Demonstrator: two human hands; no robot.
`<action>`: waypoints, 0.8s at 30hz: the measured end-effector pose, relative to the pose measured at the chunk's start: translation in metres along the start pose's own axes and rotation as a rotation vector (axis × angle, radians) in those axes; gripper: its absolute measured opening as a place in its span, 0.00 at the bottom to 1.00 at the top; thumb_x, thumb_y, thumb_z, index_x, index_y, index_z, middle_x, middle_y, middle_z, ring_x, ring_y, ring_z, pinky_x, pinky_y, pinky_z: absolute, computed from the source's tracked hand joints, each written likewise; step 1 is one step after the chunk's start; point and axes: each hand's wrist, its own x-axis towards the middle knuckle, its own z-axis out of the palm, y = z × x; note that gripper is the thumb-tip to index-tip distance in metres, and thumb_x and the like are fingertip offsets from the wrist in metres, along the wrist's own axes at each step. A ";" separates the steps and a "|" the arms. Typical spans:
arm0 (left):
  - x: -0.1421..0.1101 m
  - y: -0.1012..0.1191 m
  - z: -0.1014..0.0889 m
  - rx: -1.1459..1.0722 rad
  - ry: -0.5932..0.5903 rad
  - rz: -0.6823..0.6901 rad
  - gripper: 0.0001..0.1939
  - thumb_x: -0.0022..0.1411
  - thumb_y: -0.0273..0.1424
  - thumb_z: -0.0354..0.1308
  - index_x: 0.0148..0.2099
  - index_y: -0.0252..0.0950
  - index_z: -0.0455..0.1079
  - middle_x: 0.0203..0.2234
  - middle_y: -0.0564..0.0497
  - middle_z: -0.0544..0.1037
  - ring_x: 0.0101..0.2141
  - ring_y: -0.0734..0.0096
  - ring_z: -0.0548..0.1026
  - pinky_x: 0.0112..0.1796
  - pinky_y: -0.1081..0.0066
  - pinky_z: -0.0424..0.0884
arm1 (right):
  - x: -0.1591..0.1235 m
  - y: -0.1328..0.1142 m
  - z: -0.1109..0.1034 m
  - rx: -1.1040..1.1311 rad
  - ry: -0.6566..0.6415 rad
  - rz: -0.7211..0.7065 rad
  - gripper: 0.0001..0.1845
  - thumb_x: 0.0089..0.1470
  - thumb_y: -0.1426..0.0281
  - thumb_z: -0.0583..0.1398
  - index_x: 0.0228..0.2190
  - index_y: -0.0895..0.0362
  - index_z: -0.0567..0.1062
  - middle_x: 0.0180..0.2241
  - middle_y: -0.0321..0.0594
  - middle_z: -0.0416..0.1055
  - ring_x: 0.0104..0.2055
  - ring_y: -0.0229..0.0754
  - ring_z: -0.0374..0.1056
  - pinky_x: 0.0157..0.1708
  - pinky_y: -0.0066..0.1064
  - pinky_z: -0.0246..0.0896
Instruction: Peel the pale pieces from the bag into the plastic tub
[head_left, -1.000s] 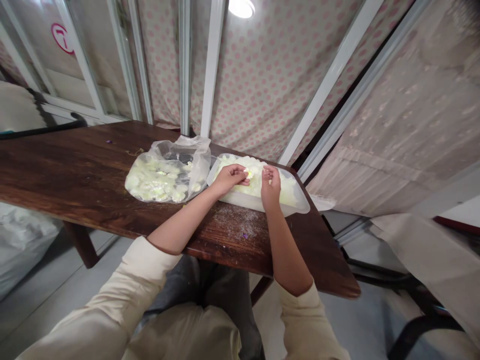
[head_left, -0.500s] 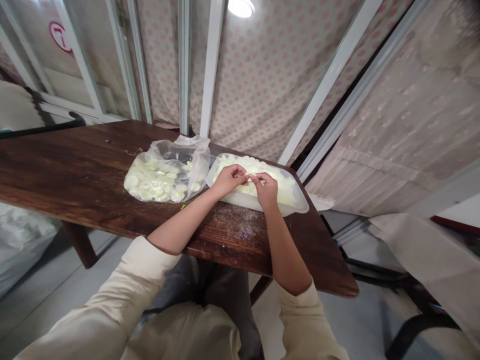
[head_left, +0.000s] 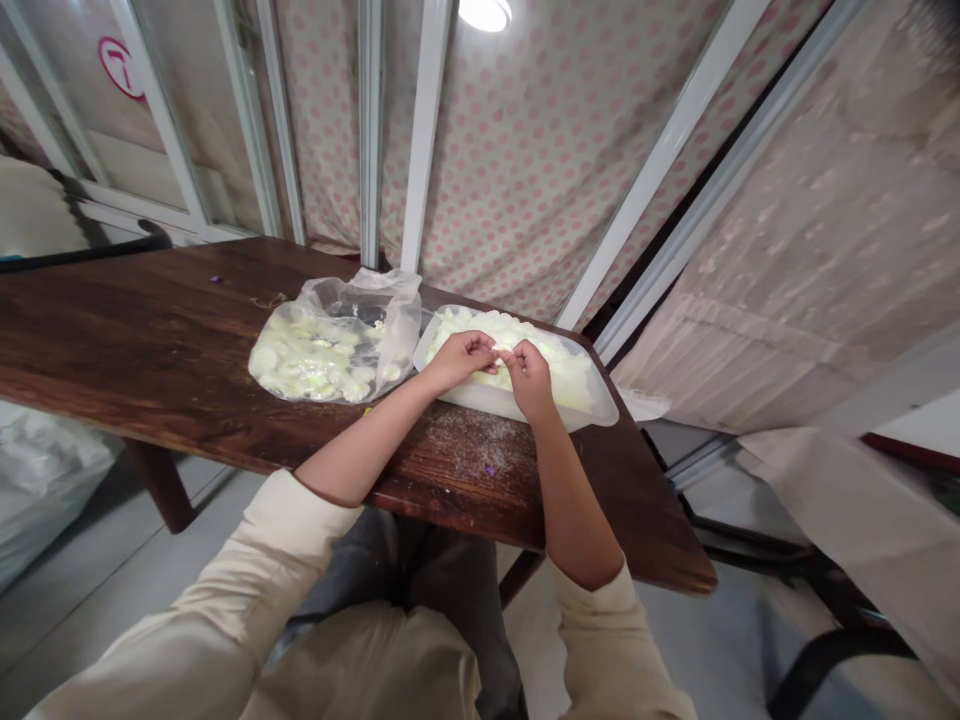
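My left hand and my right hand meet over a translucent white plastic tub. Thumb and fingers of both are pinched together on a small whitish piece, mostly covered by the fingertips, so its kind is unclear. Under and behind my hands the tub is heaped with soft-looking white and pale yellow pieces. Left of it lies a clear plastic bag, its mouth loosely open towards the tub, with similar pale pieces inside.
The dark brown wooden table carries white specks and a tiny purple bit near its front edge. Behind it stand framed panes with a dotted curtain. A full plastic sack is on the floor at left, a black chair frame at right.
My right hand has shifted slightly and its fingers have curled more at the fingertips. The left hand stays nearly where it was. Tub and bag have not moved.
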 end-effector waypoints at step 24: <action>0.000 -0.002 -0.007 -0.177 -0.200 -0.044 0.16 0.46 0.33 0.62 0.35 0.30 0.63 0.24 0.57 0.68 0.24 0.81 0.71 0.34 0.72 0.69 | 0.002 0.008 -0.003 0.411 -0.073 0.071 0.17 0.44 0.61 0.61 0.17 0.56 0.60 0.18 0.29 0.53 0.23 0.31 0.49 0.25 0.25 0.47</action>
